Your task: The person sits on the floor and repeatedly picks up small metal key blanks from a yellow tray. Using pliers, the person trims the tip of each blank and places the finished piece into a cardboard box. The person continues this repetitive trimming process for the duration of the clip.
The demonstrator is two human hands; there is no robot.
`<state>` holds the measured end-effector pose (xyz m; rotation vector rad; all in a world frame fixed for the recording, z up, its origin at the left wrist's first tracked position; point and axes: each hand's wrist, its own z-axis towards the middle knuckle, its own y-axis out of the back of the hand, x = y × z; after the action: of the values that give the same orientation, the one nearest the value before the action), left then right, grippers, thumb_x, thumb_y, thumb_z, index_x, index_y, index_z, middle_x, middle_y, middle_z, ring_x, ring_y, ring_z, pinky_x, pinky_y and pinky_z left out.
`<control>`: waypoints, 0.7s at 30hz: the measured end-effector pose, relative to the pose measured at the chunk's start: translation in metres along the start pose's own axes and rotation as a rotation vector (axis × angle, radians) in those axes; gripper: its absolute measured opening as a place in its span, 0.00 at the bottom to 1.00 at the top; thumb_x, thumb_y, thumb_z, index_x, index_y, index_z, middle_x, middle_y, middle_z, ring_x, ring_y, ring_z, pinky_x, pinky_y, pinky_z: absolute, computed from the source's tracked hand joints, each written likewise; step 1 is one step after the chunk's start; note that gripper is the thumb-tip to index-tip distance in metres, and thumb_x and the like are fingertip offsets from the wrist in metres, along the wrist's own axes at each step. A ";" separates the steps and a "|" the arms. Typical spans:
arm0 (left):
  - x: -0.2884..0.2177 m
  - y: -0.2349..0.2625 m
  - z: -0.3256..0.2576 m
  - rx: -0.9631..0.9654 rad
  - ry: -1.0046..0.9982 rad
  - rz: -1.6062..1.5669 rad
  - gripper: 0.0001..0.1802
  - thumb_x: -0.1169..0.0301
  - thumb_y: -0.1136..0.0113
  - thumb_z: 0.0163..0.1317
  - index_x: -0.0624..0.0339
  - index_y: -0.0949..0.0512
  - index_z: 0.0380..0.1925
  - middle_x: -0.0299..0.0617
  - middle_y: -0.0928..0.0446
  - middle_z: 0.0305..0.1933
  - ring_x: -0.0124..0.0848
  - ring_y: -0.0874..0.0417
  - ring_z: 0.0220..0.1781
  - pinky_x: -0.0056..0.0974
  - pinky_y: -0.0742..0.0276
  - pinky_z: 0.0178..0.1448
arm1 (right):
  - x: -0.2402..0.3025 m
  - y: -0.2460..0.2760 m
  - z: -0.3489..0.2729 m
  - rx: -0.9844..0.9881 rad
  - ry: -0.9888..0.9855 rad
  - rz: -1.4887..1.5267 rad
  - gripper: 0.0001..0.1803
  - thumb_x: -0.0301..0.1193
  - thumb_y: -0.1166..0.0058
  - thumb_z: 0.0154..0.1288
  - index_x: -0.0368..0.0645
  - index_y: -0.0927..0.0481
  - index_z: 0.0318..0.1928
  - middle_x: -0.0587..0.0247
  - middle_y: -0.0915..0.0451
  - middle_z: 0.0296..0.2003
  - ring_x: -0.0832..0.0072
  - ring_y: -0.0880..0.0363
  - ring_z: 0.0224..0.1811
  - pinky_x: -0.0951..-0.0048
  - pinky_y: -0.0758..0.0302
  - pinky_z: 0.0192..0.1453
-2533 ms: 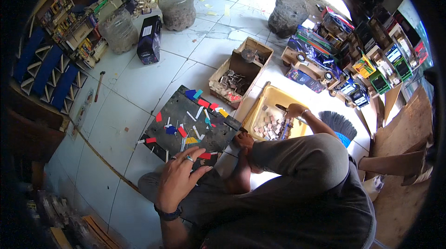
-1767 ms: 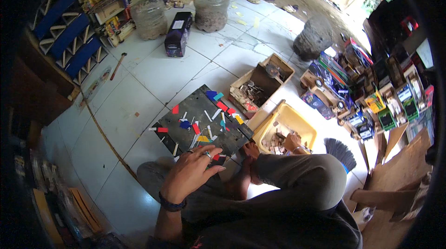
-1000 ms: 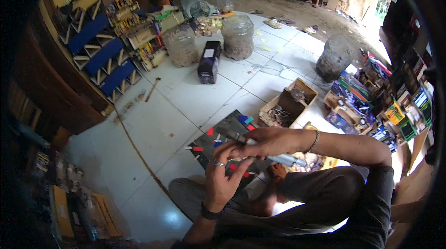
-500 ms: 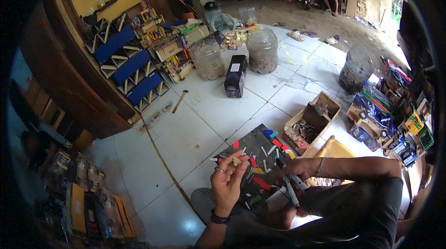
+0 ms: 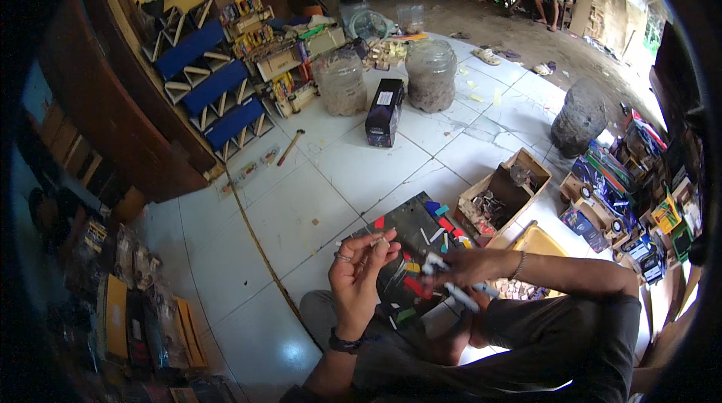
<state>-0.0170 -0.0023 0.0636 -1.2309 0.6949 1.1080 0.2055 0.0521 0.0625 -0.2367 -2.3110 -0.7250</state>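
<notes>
In front of me, my left hand (image 5: pixel 355 275) is raised with thumb and fingers pinched on a small pale wooden piece (image 5: pixel 379 243). My right hand (image 5: pixel 477 266) is closed around a white-and-grey hand tool (image 5: pixel 460 296); motion smears it, so its kind is unclear. Both hands are over a dark board (image 5: pixel 393 234) strewn with small strips. Among these are a red strip (image 5: pixel 416 287), a green strip (image 5: pixel 406 314) and several white ones. My crossed legs frame the board's near side.
Right of the board stand a wooden box (image 5: pixel 481 215) of small parts and a yellow tray (image 5: pixel 543 241) of wooden bits. Toy trucks (image 5: pixel 602 200) crowd the far right. Ahead are a dark carton (image 5: pixel 384 113), plastic jars (image 5: pixel 431 76) and a hammer (image 5: pixel 290 147). Two people sit far back.
My left hand has shifted slightly left and up, still pinching the small piece. My right hand has moved the tool up and left over the board. The view has tilted slightly.
</notes>
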 end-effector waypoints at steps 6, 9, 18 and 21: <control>-0.017 -0.001 -0.005 0.009 0.128 -0.020 0.16 0.72 0.41 0.77 0.62 0.22 0.61 0.43 0.16 0.53 0.31 0.13 0.50 0.37 0.16 0.58 | 0.029 0.033 -0.048 -0.675 0.425 -0.329 0.31 0.31 0.38 0.67 0.40 0.29 0.68 0.46 0.16 0.43 0.49 0.17 0.51 0.49 0.22 0.57; -0.027 -0.007 -0.011 0.044 0.106 -0.114 0.15 0.73 0.42 0.78 0.61 0.22 0.61 0.43 0.16 0.53 0.32 0.12 0.51 0.37 0.15 0.58 | 0.034 0.038 -0.058 -0.861 0.556 -0.695 0.37 0.24 0.38 0.56 0.41 0.29 0.69 0.50 0.19 0.50 0.52 0.18 0.53 0.51 0.24 0.59; -0.043 -0.010 -0.021 0.145 0.201 -0.261 0.15 0.74 0.43 0.78 0.66 0.25 0.61 0.48 0.16 0.54 0.40 0.12 0.58 0.40 0.13 0.64 | 0.033 0.037 -0.055 -0.908 0.599 -0.863 0.36 0.27 0.34 0.52 0.41 0.28 0.65 0.57 0.23 0.53 0.61 0.22 0.53 0.59 0.29 0.58; -0.043 -0.011 -0.021 0.168 0.228 -0.293 0.15 0.74 0.43 0.78 0.66 0.25 0.60 0.48 0.16 0.55 0.41 0.12 0.58 0.40 0.13 0.63 | 0.032 0.036 -0.056 -0.889 0.567 -0.876 0.37 0.28 0.33 0.51 0.41 0.28 0.65 0.59 0.23 0.54 0.61 0.23 0.55 0.59 0.30 0.59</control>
<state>-0.0193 -0.0341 0.1006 -1.2782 0.7358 0.6610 0.2260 0.0493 0.1331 0.5713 -1.3492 -1.9318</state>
